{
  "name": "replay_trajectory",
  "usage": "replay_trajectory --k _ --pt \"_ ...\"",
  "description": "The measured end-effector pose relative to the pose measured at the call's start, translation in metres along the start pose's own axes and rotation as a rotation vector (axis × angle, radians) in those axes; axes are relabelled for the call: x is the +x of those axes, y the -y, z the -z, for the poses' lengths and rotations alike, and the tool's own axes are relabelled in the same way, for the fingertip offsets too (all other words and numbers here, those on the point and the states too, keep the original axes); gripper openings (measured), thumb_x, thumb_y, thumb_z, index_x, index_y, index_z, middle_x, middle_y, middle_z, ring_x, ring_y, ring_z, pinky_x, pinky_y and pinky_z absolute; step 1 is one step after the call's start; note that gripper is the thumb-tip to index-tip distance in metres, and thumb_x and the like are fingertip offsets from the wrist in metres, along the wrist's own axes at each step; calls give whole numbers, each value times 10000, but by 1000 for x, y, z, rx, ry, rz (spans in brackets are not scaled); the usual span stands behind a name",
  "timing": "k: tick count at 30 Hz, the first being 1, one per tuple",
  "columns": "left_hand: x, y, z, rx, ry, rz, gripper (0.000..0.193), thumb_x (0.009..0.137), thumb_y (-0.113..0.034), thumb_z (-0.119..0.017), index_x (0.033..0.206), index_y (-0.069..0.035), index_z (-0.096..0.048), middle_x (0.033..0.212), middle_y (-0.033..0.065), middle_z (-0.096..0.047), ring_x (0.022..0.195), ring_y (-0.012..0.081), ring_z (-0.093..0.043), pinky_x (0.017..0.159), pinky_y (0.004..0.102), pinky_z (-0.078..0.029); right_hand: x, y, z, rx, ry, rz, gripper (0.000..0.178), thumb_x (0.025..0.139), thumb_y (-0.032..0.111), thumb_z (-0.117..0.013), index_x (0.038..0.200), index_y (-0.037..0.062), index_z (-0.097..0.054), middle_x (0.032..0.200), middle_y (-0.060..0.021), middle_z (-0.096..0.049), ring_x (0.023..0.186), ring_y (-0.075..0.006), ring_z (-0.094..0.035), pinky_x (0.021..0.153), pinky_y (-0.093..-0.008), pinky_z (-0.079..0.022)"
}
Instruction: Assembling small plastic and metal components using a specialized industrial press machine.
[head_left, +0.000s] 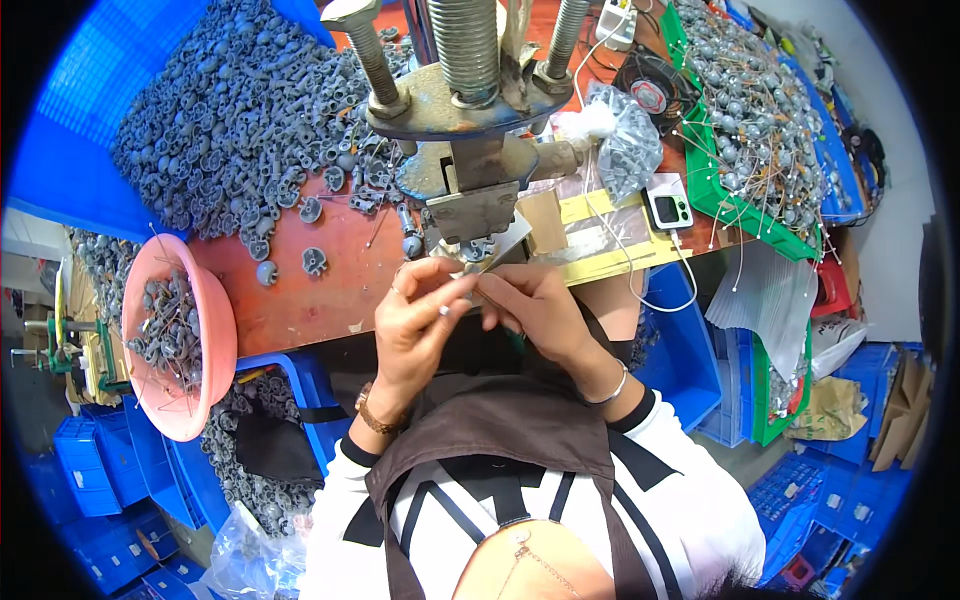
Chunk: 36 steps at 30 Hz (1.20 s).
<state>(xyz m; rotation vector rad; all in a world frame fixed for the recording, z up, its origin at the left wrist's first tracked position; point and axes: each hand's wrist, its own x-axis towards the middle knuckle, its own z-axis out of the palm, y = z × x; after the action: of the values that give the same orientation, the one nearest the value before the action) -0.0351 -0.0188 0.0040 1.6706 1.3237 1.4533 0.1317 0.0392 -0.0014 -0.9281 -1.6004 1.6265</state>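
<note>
My left hand [415, 318] and my right hand [545, 312] meet just in front of a metal bench press [475, 205]. The fingertips of both hands are pinched close together around a small piece, mostly hidden by the fingers. A small white tip [444, 311] pokes out by my left fingers, like the white ends of the wires in the green bin. Right under the press head, a grey plastic part [480, 249] sits beyond my fingertips. Another grey part [412, 243] lies on the red table [290, 310] left of the press.
Grey plastic parts [240, 110] are heaped at the far left. A pink basin [222, 340] of wired parts stands at the left edge. At right are a green bin [705, 170] with wired parts, a small white device [668, 204] on a cable, a bag of parts [628, 150] and a fan [655, 90].
</note>
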Motion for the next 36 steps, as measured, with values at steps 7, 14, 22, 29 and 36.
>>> replay_trajectory --k 7,14,22,29,36 --pt "-9 2 0 -128 -411 -22 207 915 -135 -565 1000 24 -666 1035 70 -567 891 143 -533 780 264 -446 6 -8 12 593 46 -202 126 891 82 -577 1006 32 -574 682 -9 -559 531 -47 -467 499 -183 -367" --pt "9 -14 -6 674 -413 -171 417 708 -88 -752 1091 -2 -611 1078 114 -598 1141 306 -485 1017 403 -331 13 -26 29 89 36 78 101 869 26 -574 968 35 -552 824 9 -560 667 -41 -513 585 -179 -413" --pt "10 4 -29 293 -93 134 181 745 -34 -725 917 -18 -668 813 72 -603 559 131 -504 523 264 -426 17 -27 16 278 82 35 159 878 26 -588 1021 29 -518 890 -5 -580 777 -59 -573 666 -194 -463" --pt "14 19 -35 339 -197 190 200 771 -46 -706 961 -25 -650 809 76 -596 546 143 -478 507 277 -397 18 -24 9 -263 -220 136 151 842 36 -627 964 9 -542 700 -80 -671 640 -125 -653 599 -241 -496" --pt "17 18 -33 512 -100 135 191 770 -55 -694 958 -69 -663 822 105 -591 691 269 -592 595 353 -468 11 -6 24 -687 -137 198 72 817 116 -639 809 47 -619 723 -159 -650 612 -268 -642 566 -317 -494"
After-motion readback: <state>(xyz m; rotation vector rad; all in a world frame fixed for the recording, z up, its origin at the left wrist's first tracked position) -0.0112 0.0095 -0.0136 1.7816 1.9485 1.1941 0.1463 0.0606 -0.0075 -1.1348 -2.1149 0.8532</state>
